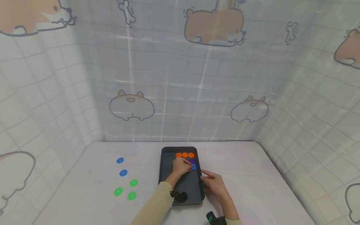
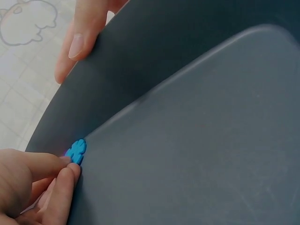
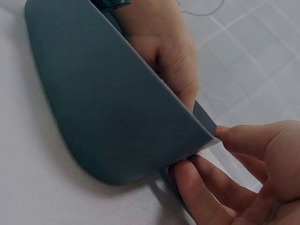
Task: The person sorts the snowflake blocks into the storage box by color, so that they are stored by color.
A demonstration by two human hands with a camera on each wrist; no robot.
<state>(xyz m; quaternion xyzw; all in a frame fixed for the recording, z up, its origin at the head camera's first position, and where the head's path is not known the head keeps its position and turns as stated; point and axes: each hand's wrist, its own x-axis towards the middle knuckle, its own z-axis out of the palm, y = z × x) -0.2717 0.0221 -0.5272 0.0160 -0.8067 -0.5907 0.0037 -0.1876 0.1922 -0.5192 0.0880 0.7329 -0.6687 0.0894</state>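
Observation:
My left hand (image 1: 181, 165) reaches into a dark grey rectangular tray (image 1: 191, 189) and pinches a blue flower-shaped disc (image 2: 77, 151) between thumb and fingertips, close against the right wall. Just beyond that disc lie purple pieces (image 1: 192, 161), partly covered by the hand. A row of three orange flower-shaped discs (image 1: 184, 154) sits along the far end of the tray. At the tray's right side, my right hand (image 1: 215, 184) holds the rim. In the right wrist view its thumb touches the rim's edge, while the fingers lie against the outer wall (image 3: 103, 103).
Left of the tray, two blue flower-shaped discs (image 1: 123, 172) and three green ones (image 1: 132, 195) lie spread on the white tabletop (image 1: 92, 175). A curtain with cartoon dogs (image 1: 180, 72) encloses the table at the back and sides.

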